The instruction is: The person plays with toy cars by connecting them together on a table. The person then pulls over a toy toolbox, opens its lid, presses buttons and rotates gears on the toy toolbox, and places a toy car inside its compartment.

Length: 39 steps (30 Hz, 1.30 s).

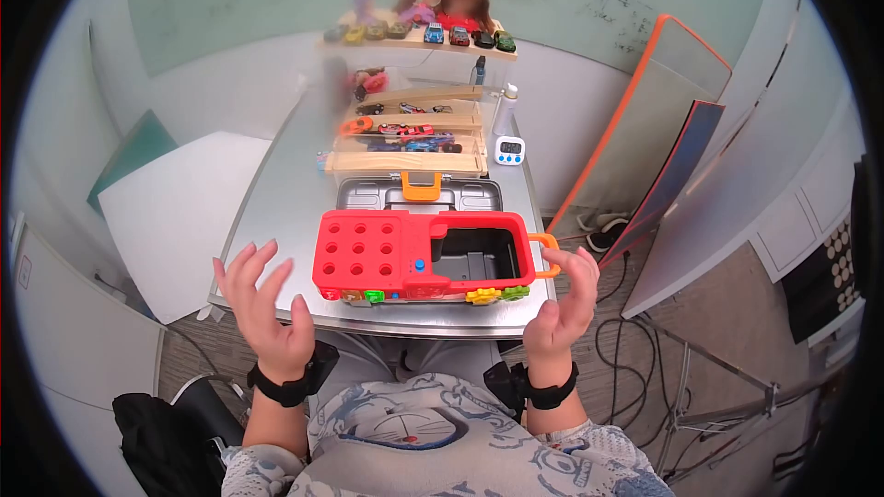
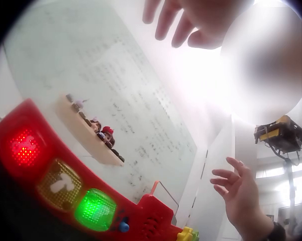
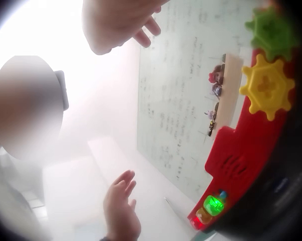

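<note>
A red toy toolbox (image 1: 419, 221) with round holes on its left side and an open bin on its right stands near the table's front edge. Lit red (image 2: 24, 146) and green (image 2: 95, 210) panels and a yellow gear (image 3: 267, 87) show on its front. My left hand (image 1: 267, 308) is raised off the box's left side, fingers spread and relaxed, holding nothing. Beside the orange handle (image 1: 550, 256) my right hand (image 1: 566, 306) is held up with loosely bent fingers and nothing in it; whether it touches the handle is unclear.
Behind the box lies a grey case part with an orange latch (image 1: 421, 187). Farther back are wooden racks (image 1: 405, 162) of toy cars, a white timer (image 1: 509, 151) and a spray bottle (image 1: 505, 110). A shelf (image 1: 424, 44) holds dolls and cars.
</note>
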Available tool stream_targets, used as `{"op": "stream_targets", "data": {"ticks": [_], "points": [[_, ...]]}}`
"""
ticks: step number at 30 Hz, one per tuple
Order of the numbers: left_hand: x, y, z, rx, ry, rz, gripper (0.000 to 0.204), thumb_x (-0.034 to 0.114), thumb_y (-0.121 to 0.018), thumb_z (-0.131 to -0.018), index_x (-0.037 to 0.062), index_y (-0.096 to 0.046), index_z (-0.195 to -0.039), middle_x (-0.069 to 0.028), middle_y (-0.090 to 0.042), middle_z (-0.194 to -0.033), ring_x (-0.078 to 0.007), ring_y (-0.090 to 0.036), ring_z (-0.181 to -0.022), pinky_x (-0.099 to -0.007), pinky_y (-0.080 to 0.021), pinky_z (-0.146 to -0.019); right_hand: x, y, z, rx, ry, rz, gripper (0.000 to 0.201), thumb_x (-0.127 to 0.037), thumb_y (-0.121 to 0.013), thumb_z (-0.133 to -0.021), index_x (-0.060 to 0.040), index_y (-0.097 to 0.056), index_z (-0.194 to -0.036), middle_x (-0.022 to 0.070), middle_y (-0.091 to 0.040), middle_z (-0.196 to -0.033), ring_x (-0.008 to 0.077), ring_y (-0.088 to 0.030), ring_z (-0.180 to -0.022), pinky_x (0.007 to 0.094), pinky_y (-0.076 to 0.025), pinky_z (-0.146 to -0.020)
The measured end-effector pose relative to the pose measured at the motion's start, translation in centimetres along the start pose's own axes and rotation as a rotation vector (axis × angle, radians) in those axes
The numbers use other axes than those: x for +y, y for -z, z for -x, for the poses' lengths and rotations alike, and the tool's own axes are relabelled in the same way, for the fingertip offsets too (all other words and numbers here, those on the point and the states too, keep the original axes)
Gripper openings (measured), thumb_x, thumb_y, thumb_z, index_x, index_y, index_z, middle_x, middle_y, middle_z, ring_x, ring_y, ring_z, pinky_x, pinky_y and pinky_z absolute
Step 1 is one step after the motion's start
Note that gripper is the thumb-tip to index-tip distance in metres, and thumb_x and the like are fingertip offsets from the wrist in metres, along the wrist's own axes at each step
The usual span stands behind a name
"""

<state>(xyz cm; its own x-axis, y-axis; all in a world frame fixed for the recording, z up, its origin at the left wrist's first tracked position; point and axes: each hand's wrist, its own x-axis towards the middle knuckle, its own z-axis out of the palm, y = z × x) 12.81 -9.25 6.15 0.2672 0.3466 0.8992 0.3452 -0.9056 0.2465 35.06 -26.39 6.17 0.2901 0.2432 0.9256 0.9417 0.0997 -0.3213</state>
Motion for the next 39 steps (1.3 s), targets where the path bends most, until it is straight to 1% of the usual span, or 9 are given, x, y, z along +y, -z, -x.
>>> {"op": "stream_targets", "data": {"ticks": [7,12,15,19,27,31,35,37,39], "points": [[-0.5,-1.9,2.6,-0.296,-0.068,-0.111,0.032,0.008,-0.057,-0.066,0.0115,-0.061,-0.097,-0.0037,-0.058,-0.11,-0.0283,-0.047,-0.11,-0.0567,-0.011,-0.104,1.0,-0.8,1.1,-0.346,0.08,0.178,0.031,-0.013,-0.055,-0.07,-0.0021,-0.058,-0.099,0.0113,-0.058,-0.106,0.0283,-0.052,-0.1,0.047,-0.031,-0.094],[-3.9,0.1,1.2,0.03,0.237,-0.072,0.034,0.006,-0.056,-0.069,0.0048,-0.058,-0.103,-0.0069,-0.057,-0.11,-0.0296,-0.046,-0.111,-0.0543,-0.014,-0.104,2.9,1.4,0.4,0.12,-0.22,0.095,0.032,-0.019,-0.047,-0.081,0.0005,-0.054,-0.106,0.0141,-0.058,-0.102,0.0306,-0.05,-0.098,0.0396,-0.035,-0.091],[-3.5,-0.3,1.9,0.072,0.228,-0.074,0.036,0.007,-0.056,-0.07,0.0045,-0.056,-0.105,-0.0079,-0.055,-0.112,-0.0306,-0.043,-0.114,-0.0531,-0.015,-0.104,2.5,0.5,1.2,-0.036,-0.223,0.108,0.029,-0.018,-0.049,-0.08,-0.0008,-0.056,-0.102,0.0124,-0.058,-0.101,0.03,-0.049,-0.099,0.0394,-0.035,-0.089],[-2.5,-1.1,3.6,-0.279,0.039,-0.166,0.041,0.006,-0.056,-0.07,0.0034,-0.052,-0.11,-0.0075,-0.055,-0.113,-0.0321,-0.042,-0.115,-0.0535,-0.015,-0.103,1.9,-0.8,1.8,-0.226,-0.079,0.179,0.028,-0.019,-0.054,-0.076,-0.0026,-0.058,-0.098,0.011,-0.058,-0.101,0.03,-0.049,-0.099,0.0404,-0.032,-0.09],[-0.8,1.1,1.1,0.134,0.015,0.225,0.048,0.0,-0.052,-0.067,0.0004,-0.047,-0.115,-0.0103,-0.058,-0.085,-0.0235,-0.051,-0.089,-0.0396,-0.036,-0.087,-0.9,1.5,-0.6,0.11,0.016,-0.061,0.032,-0.024,-0.049,-0.081,0.0005,-0.055,-0.101,0.0129,-0.06,-0.093,0.0286,-0.054,-0.086,0.0408,-0.038,-0.083],[0.8,-0.5,1.4,-0.268,0.101,0.193,0.047,-0.001,-0.057,-0.064,0.0011,-0.052,-0.11,-0.0033,-0.052,-0.068,-0.021,-0.049,-0.07,-0.0334,-0.037,-0.071,-1.3,-0.6,0.3,-0.312,0.028,0.004,0.026,-0.009,-0.056,-0.07,-0.0022,-0.056,-0.096,0.0091,-0.06,-0.085,0.0269,-0.054,-0.08,0.0394,-0.039,-0.08],[-0.3,0.1,0.5,-0.15,-0.057,0.166,0.051,-0.002,-0.057,-0.065,-0.0001,-0.048,-0.115,-0.002,-0.048,-0.065,-0.0197,-0.048,-0.066,-0.0331,-0.038,-0.071,-0.4,0.9,-0.7,-0.052,0.02,0.02,0.033,-0.002,-0.053,-0.067,-0.0017,-0.055,-0.1,0.0075,-0.06,-0.082,0.0243,-0.053,-0.079,0.0392,-0.039,-0.08],[-0.9,0.6,0.4,0.039,0.159,0.295,0.049,-0.003,-0.055,-0.068,-0.0017,-0.047,-0.117,-0.0016,-0.047,-0.065,-0.0163,-0.047,-0.065,-0.0298,-0.039,-0.071,0.0,1.1,-0.5,0.044,0.027,0.022,0.038,-0.001,-0.051,-0.069,0.0003,-0.052,-0.108,0.0074,-0.06,-0.079,0.0223,-0.051,-0.075,0.0379,-0.039,-0.079],[-1.4,0.2,0.6,0.051,0.161,0.309,0.05,-0.003,-0.054,-0.07,-0.0032,-0.044,-0.119,-0.0013,-0.046,-0.064,-0.013,-0.045,-0.063,-0.0265,-0.038,-0.069,0.3,1.0,0.2,0.147,-0.24,-0.088,0.042,0.0,-0.049,-0.072,0.0023,-0.049,-0.114,0.0072,-0.059,-0.075,0.0197,-0.048,-0.072,0.0342,-0.04,-0.076]]}}
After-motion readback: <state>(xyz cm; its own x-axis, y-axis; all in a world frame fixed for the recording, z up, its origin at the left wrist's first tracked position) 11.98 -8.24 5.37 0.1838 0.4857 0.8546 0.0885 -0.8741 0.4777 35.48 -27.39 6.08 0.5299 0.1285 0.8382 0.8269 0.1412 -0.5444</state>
